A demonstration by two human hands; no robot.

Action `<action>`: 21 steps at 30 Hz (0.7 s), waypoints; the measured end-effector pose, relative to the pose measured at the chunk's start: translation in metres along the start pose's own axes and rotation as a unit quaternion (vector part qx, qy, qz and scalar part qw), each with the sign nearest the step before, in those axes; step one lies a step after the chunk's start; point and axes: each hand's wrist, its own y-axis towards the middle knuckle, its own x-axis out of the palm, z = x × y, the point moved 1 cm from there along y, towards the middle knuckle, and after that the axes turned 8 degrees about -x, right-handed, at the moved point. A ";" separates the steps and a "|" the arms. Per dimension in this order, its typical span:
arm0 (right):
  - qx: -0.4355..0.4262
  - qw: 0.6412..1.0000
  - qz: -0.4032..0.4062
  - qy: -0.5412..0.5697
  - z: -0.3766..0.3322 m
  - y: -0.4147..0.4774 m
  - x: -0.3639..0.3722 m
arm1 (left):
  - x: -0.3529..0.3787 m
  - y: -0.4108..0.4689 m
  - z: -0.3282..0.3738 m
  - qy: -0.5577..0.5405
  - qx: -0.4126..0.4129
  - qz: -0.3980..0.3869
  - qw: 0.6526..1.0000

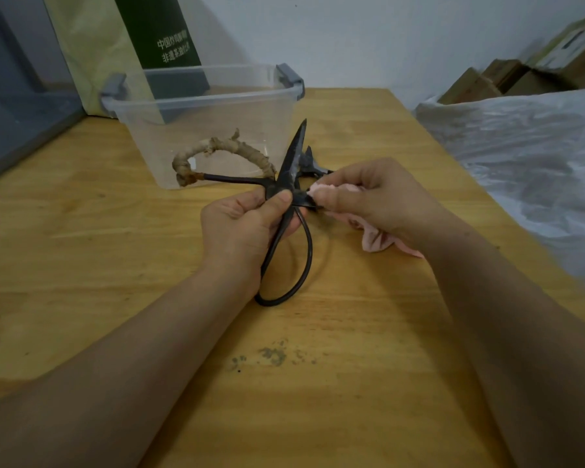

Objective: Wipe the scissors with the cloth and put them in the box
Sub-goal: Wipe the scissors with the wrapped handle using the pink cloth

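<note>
Scissors (293, 157), black and spread open, were pinched near their pivot by the left hand (240, 228), its thumb (279, 199) pressed on top and the other fingers curled beneath. The right hand's fingertips (321, 197) squeezed a pink cloth (375, 239) around the blade that pointed right, hiding most of that blade; the rest of the cloth hung out below the right palm (375, 197) toward the table. The free blade pointed up and away, its tip crossing the near right corner of the box as seen from above. One bare handle loop curved back toward the person past the left wrist, while the other loop, wound in tan wrapping, reached left in front of the box's near wall. The clear plastic box (196, 99), with grey clips at its corners, stood just beyond the hands on the wooden table (318, 417). Just right of the box lay a small dark pointed object (309, 162), too blurred to identify. A grey stain (274, 356) marked the table between the forearms. Behind the box leaned a green panel with white lettering (163, 32), and to the far right lay crinkled plastic sheeting (520, 140) and cardboard cartons (487, 82).
</note>
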 end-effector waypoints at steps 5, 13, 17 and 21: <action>-0.012 0.996 0.013 -0.092 -0.005 0.009 0.012 | 0.000 0.001 0.000 -0.004 -0.001 0.007 1.000; 0.027 0.998 0.042 0.026 0.000 0.005 0.002 | 0.002 -0.002 0.001 -0.001 -0.004 0.001 1.000; 0.038 0.999 0.002 0.037 0.001 0.001 -0.002 | 0.000 -0.001 0.001 -0.010 -0.010 0.011 1.000; 0.037 0.996 0.076 -0.022 0.000 0.009 0.005 | 0.001 -0.001 0.001 -0.003 -0.010 0.009 1.000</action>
